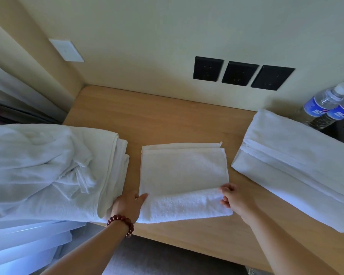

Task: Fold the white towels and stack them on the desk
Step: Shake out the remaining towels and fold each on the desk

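- The back half of the worktop [147, 116] is bare wood up to the wall, so a hand can pass there freely.
- On the left, a loose heap of towels [48, 165] blocks that whole side (it hangs over the front edge).
- On the right, a folded stack [296, 165] lies, with two water bottles [330, 106] behind it.
- Narrow strips of bare wood separate the middle towel [183, 175] from both piles.

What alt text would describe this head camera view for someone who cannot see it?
Two hands, left hand and right hand, fold the near edge of a small white towel on a wooden desk. An unfolded towel heap lies left, a folded towel right.
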`<state>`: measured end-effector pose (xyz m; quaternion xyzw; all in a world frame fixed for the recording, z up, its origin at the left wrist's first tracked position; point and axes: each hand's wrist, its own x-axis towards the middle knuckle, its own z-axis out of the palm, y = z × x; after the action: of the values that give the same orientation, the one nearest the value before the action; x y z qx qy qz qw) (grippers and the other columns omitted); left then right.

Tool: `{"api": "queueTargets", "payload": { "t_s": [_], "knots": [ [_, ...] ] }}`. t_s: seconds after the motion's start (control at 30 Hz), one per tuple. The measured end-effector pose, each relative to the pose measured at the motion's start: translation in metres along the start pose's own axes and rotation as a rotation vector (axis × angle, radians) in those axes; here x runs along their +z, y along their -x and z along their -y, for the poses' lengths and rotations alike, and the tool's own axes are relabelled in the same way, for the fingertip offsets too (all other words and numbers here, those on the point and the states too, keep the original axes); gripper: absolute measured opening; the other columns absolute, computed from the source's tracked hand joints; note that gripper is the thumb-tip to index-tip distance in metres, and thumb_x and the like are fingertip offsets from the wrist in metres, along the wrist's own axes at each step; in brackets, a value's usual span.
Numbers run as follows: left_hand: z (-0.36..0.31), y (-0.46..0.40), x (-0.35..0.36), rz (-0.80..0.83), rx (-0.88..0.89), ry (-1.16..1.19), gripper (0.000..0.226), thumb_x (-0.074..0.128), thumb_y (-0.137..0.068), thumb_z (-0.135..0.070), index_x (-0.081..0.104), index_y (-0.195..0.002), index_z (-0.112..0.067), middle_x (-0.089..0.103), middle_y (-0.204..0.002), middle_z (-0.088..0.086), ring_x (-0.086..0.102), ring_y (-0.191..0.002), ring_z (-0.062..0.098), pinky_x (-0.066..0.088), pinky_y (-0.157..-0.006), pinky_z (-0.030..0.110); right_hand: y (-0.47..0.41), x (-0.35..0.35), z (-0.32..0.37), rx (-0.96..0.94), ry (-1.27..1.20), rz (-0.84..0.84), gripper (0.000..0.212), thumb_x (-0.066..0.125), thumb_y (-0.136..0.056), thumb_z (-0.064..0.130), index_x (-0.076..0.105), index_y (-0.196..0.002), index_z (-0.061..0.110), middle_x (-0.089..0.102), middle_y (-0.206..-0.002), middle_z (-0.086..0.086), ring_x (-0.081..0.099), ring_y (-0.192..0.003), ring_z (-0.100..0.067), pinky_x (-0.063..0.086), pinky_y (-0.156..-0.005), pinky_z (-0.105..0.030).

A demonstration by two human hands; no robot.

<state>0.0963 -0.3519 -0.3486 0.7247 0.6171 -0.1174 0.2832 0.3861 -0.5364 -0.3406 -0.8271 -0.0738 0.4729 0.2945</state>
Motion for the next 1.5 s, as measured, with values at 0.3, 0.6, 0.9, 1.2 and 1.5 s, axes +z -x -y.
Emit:
{"api": "queueTargets", "payload": {
  "t_s": [0.3, 0.6, 0.9, 1.2, 1.5],
  "knots": [
    [-0.005, -0.001, 0.003, -0.189, 0.087, 0.141, 0.046, 0.066, -0.087, -0.058, 0.044, -0.073, -0.02, 0.044, -0.061, -0.004, 0.042, -0.053, 0.015, 0.036, -0.049, 0.028, 0.006, 0.029, -0.022, -0.377, 0.426, -0.41, 0.03, 0.05, -0.102, 0.021, 0.059, -0.131, 0.015, 0.07, -0.11, 0.004, 0.066, -0.088, -0.011, 0.049, -0.068, -0.023],
    [-0.024, 0.017, 0.043, -0.337, 0.526, -0.262, 0.053, 0.034, -0.096, -0.056, 0.045, -0.138, -0.026, 0.039, -0.153, 0.006, 0.037, -0.14, 0.029, 0.044, -0.106, 0.052, 0.023, 0.104, -0.046, -0.742, 0.963, -0.202, 0.06, 0.028, -0.102, 0.051, 0.027, -0.157, 0.026, 0.025, -0.164, -0.01, 0.021, -0.152, -0.03, 0.019, -0.121, -0.055],
    [-0.004, 0.008, 0.084, -0.153, 0.432, -0.431, 0.075, 0.015, -0.096, -0.072, -0.001, -0.159, -0.034, -0.011, -0.166, 0.005, -0.017, -0.15, 0.025, 0.0, -0.12, 0.057, 0.004, 0.071, -0.085, -0.526, 1.009, -0.315, 0.069, 0.013, -0.1, 0.068, 0.009, -0.16, 0.035, 0.003, -0.169, -0.004, 0.007, -0.155, -0.031, 0.009, -0.119, -0.061],
    [-0.031, 0.009, 0.063, -0.198, 0.52, -0.407, 0.067, 0.014, -0.1, -0.057, -0.008, -0.158, -0.034, -0.014, -0.166, 0.006, -0.014, -0.153, 0.028, 0.004, -0.121, 0.057, -0.012, 0.059, -0.081, -0.569, 1.03, -0.298, 0.069, 0.014, -0.1, 0.069, 0.005, -0.16, 0.036, 0.001, -0.169, -0.007, 0.008, -0.154, -0.035, 0.007, -0.118, -0.062],
    [-0.048, 0.023, 0.101, -0.128, 0.591, -0.434, 0.071, 0.032, -0.098, -0.063, 0.017, -0.159, -0.029, 0.002, -0.167, 0.008, 0.004, -0.154, 0.03, 0.013, -0.114, 0.055, -0.023, 0.088, -0.059, -0.629, 1.026, -0.261, 0.073, 0.028, -0.098, 0.072, 0.022, -0.159, 0.033, 0.007, -0.169, -0.008, 0.007, -0.154, -0.035, 0.009, -0.118, -0.063]
  ]
}}
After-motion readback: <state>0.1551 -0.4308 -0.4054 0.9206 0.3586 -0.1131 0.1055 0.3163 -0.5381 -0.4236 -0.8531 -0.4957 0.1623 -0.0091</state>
